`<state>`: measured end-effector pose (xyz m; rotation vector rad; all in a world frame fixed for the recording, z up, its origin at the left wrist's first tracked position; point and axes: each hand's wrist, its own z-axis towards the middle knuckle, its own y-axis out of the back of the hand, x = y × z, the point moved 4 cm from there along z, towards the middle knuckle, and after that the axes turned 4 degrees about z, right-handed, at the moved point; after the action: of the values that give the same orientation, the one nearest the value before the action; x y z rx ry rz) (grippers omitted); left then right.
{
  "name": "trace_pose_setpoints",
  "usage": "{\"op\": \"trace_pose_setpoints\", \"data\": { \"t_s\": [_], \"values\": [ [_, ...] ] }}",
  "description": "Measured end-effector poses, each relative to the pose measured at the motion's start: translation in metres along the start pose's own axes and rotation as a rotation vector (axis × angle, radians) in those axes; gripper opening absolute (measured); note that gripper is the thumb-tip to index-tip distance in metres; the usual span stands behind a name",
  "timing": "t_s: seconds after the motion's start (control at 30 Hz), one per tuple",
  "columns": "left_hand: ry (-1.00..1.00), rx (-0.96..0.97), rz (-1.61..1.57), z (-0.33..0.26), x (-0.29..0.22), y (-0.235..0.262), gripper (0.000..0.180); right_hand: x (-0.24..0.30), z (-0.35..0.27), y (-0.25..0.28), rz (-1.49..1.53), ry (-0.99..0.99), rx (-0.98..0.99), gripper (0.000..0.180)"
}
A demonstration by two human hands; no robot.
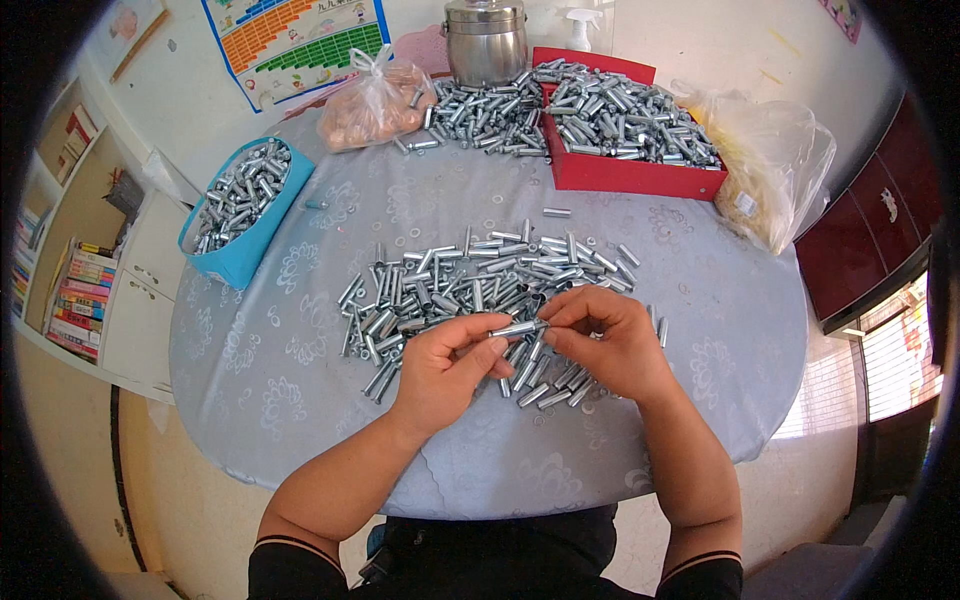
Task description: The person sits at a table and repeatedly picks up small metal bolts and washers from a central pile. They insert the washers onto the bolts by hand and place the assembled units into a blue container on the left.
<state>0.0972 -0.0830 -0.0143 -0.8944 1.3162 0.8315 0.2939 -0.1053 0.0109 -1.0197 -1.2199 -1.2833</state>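
My left hand (447,365) pinches a short silver metal sleeve (514,328) between thumb and fingers. My right hand (608,338) meets it from the right, its fingertips on the sleeve's right end. Both hands hover over the near edge of a loose pile of similar silver metal sleeves (470,280) spread across the middle of the round table (300,370), which has a pale blue patterned cloth.
A blue box (243,255) of metal pieces sits at the left. A red tray (620,175) heaped with them stands at the back right, beside another loose heap (480,115). A steel pot (486,40), a bag of nuts (375,100) and a clear bag (775,165) ring the far edge.
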Motion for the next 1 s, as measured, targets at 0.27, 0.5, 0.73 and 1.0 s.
{"op": "trace_pose_setpoints", "data": {
  "t_s": [0.27, 0.5, 0.73, 1.0],
  "values": [
    [0.011, 0.009, -0.009, 0.000, 0.003, 0.001, 0.024, 0.009, -0.001, -0.001, 0.057, -0.052, 0.030, 0.007],
    [0.014, 0.041, -0.057, 0.000, 0.001, -0.001, 0.024, 0.005, -0.001, -0.001, 0.086, -0.058, 0.047, 0.012],
    [0.030, 0.096, -0.091, 0.000, -0.002, -0.001, 0.025, 0.011, 0.000, -0.002, 0.125, -0.078, 0.008, 0.019],
    [-0.011, 0.008, -0.113, 0.002, 0.000, 0.004, 0.024, 0.006, 0.000, 0.043, -0.738, 0.091, -0.036, 0.008]
  ]
}}
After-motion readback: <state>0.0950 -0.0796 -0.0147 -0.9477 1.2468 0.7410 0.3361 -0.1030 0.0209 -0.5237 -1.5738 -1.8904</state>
